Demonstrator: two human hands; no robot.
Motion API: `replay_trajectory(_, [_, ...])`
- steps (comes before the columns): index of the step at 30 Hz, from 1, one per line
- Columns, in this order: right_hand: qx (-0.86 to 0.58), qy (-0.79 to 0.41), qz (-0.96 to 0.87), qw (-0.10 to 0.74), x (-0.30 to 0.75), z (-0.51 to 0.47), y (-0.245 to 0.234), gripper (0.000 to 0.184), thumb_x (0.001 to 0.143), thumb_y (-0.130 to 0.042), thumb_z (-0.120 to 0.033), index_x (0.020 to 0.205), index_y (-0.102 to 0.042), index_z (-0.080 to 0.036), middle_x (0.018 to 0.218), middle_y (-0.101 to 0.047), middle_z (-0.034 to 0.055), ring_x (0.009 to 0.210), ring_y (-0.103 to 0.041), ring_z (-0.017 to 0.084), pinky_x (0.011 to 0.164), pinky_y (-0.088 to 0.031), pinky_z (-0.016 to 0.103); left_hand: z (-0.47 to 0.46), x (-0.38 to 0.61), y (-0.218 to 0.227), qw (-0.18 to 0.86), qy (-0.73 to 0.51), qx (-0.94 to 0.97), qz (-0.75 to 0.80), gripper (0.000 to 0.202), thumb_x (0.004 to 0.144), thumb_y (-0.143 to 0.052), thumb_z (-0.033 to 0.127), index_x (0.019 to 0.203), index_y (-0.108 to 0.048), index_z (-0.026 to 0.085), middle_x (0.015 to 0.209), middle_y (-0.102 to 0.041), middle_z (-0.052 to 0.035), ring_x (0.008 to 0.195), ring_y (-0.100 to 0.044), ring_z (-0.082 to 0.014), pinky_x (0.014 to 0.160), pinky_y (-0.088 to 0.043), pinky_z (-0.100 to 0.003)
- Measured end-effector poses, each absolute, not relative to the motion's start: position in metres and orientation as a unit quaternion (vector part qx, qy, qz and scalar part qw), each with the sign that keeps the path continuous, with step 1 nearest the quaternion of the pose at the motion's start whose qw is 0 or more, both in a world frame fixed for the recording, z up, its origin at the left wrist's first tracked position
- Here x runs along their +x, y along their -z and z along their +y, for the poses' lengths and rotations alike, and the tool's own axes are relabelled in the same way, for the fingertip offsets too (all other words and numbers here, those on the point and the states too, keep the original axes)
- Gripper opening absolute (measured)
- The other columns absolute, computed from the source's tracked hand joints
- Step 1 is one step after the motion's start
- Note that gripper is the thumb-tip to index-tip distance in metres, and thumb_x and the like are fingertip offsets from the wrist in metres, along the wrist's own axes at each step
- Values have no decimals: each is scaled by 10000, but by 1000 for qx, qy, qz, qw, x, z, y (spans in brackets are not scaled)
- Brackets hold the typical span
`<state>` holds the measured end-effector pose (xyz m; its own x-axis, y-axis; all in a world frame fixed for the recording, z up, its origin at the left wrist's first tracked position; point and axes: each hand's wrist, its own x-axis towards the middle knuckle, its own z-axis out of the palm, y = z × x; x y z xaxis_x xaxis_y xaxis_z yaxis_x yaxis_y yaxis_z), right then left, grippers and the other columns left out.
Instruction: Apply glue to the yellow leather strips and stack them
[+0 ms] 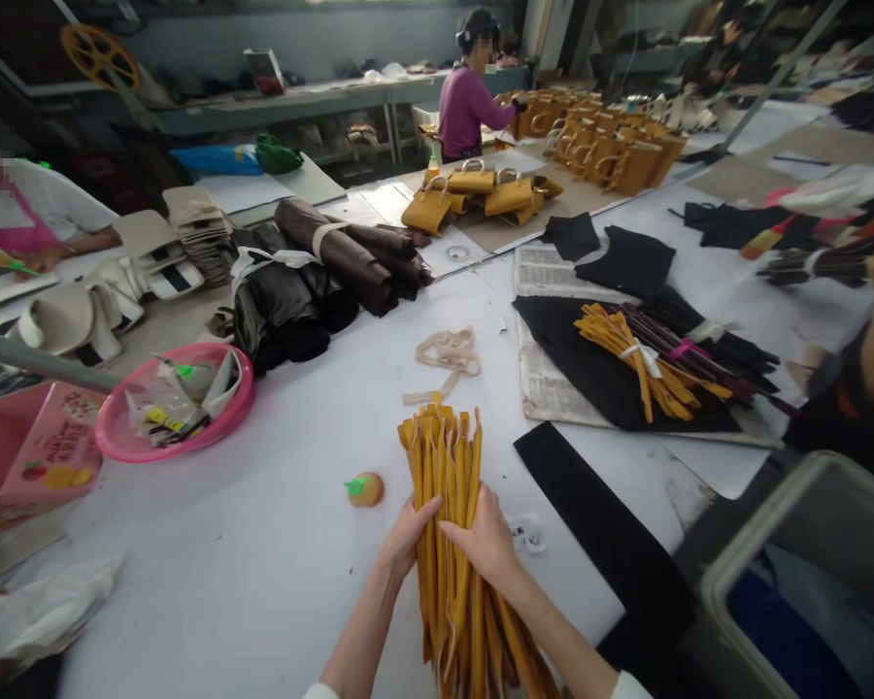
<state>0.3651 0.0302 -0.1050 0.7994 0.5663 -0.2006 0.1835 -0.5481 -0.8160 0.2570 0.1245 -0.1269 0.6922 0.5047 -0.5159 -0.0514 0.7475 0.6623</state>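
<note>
A thick bundle of mustard-yellow leather straps point(437, 582) stands lengthwise before me on the white worktable. My left hand point(410, 532) wraps its left side, thumb lying across the straps. From the right, my right hand point(487, 539) grips the same bundle, its thumb pointing toward the left one. The strap tops are roughly level, while the lower ends fan out between my forearms. A beige fabric band point(448, 354) lies loosely coiled just beyond the bundle. To the left rests a small glue bottle point(365, 489) with a green tip.
A pink basin point(244, 408) and pink box point(40, 447) sit left. Dark material rolls point(342, 254) lie behind. Tied yellow straps point(637, 354) rest on black pieces at right, near a black strip point(589, 515) and grey bin point(721, 582). Co-workers sit or stand around; yellow handbags point(604, 146) fill the far table.
</note>
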Motion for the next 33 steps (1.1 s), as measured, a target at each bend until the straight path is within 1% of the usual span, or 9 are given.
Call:
replay_trajectory(2, [-851, -232, -219, 418, 346, 31, 98, 669, 565, -793, -283, 1192, -598, -154, 1104, -661, 203, 1018, -645, 447, 876, -496, 596, 125, 250, 130, 867, -163, 313, 352, 698, 707, -828, 469, 1260, -605, 106, 1240, -681, -207, 1178, -633, -351, 1038, -491, -462])
replay_trajectory(4, [-843, -238, -221, 428, 330, 31, 91, 688, 616, -759, -280, 1261, -552, -158, 1209, -620, 214, 1119, -601, 445, 944, -460, 602, 127, 242, 132, 873, -161, 306, 345, 717, 701, -831, 470, 1277, -600, 112, 1227, -688, -203, 1176, -632, -353, 1043, -488, -466])
replay_trajectory(8, [-814, -250, -221, 476, 310, 32, 78, 695, 698, -721, -270, 1344, -474, -199, 1378, -534, 169, 1301, -493, 366, 1079, -387, 530, 138, 231, 128, 874, -148, 318, 336, 711, 703, -839, 432, 1299, -599, 128, 1211, -699, -181, 1180, -626, -353, 1066, -469, -464])
replay_trajectory(13, [-768, -265, -199, 548, 295, 37, 78, 695, 812, -676, -312, 1432, -371, -241, 1461, -473, 118, 1374, -426, 289, 1127, -353, 485, 161, 229, 111, 853, -113, 387, 331, 686, 702, -846, 377, 1287, -606, 110, 1198, -702, -178, 1147, -636, -364, 1035, -488, -473])
replay_trajectory(17, [-733, -279, -169, 597, 274, 34, 88, 681, 835, -683, -384, 1433, -386, -248, 1447, -491, 108, 1390, -403, 282, 1136, -347, 478, 175, 222, 92, 830, -54, 463, 308, 684, 714, -838, 350, 1307, -583, 123, 1238, -679, -162, 1143, -633, -354, 992, -512, -464])
replay_trajectory(21, [-686, -316, -146, 639, 249, 29, 95, 691, 838, -691, -436, 1434, -399, -244, 1375, -561, 97, 1321, -491, 271, 1083, -424, 449, 183, 208, 74, 804, 10, 524, 282, 719, 707, -842, 334, 1336, -542, 153, 1248, -674, -122, 1160, -621, -330, 1012, -498, -463])
replay_trajectory(24, [-645, -355, -142, 662, 233, 34, 99, 696, 833, -698, -466, 1433, -410, -260, 1356, -582, 79, 1280, -532, 253, 1080, -430, 428, 191, 194, 60, 791, 24, 547, 273, 710, 727, -822, 337, 1343, -515, 163, 1279, -658, -103, 1190, -604, -315, 1035, -486, -453])
replay_trajectory(29, [-569, -425, -157, 686, 208, 48, 104, 724, 774, -749, -506, 1397, -465, -272, 1352, -597, 67, 1282, -529, 265, 1078, -420, 436, 207, 167, 34, 743, 27, 605, 286, 719, 713, -820, 306, 1340, -491, 181, 1329, -628, -83, 1220, -583, -305, 1057, -472, -430])
replay_trajectory(33, [-523, -486, -156, 683, 184, 46, 108, 668, 768, -762, -492, 1343, -530, -244, 1289, -644, 81, 1212, -585, 284, 1035, -460, 446, 211, 147, 30, 717, 63, 639, 271, 752, 664, -830, 321, 1322, -489, 197, 1328, -626, -57, 1213, -583, -296, 1058, -474, -407])
